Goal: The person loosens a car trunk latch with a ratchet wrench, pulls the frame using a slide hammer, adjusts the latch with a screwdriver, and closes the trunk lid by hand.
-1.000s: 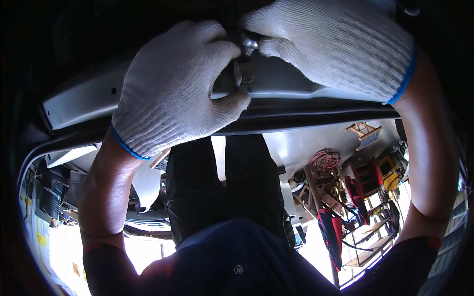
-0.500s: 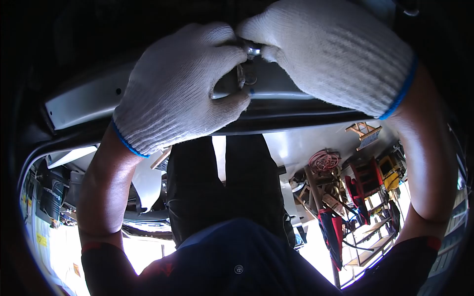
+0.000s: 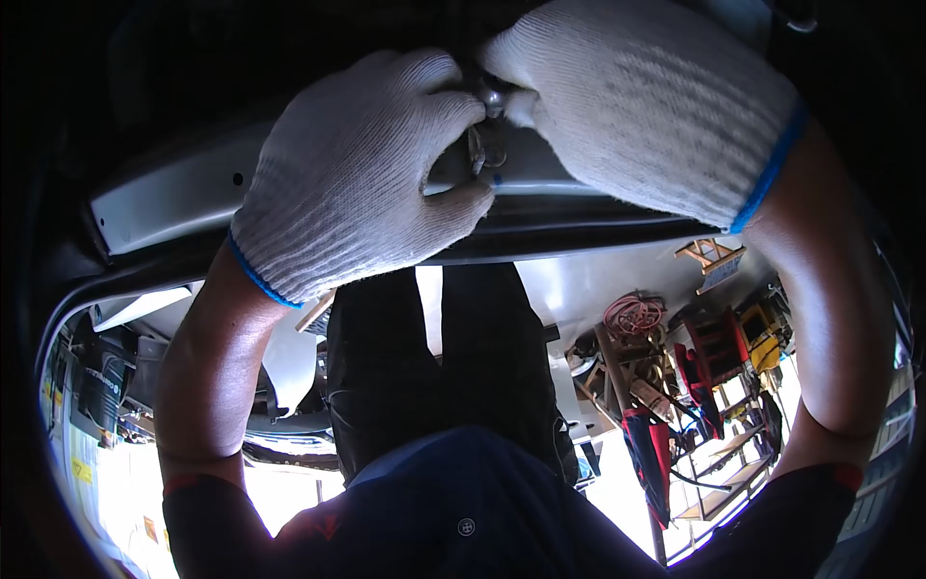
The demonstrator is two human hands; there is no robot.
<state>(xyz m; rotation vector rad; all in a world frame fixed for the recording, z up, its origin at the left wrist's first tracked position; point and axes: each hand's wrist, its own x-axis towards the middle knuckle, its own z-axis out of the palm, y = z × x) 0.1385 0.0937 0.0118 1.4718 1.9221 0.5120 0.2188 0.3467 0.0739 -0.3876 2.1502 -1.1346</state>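
Observation:
My left hand (image 3: pixel 362 174), in a white knitted glove with a blue cuff, is curled at a pale metal panel (image 3: pixel 159 198). Its forefinger touches a small shiny round metal part (image 3: pixel 494 100), and its thumb is bent in below. Between that thumb and forefinger shows a narrow glassy or metallic piece (image 3: pixel 476 150), too small to name. My right hand (image 3: pixel 646 106), gloved alike, is closed with its fingertips right beside the shiny part. What lies inside its grip is hidden by the glove.
A dark rubber-like edge (image 3: pixel 579 227) runs along the opening beneath my hands. Below are my dark trousers (image 3: pixel 434 367). A coiled pink hose (image 3: pixel 634 314), a small wooden stool (image 3: pixel 711 261) and a cluttered tool rack (image 3: pixel 714 347) stand at the right.
My right hand has turned slightly, its fingertips drawing a little to the right, off the shiny part. My left hand has shifted slightly right, still curled.

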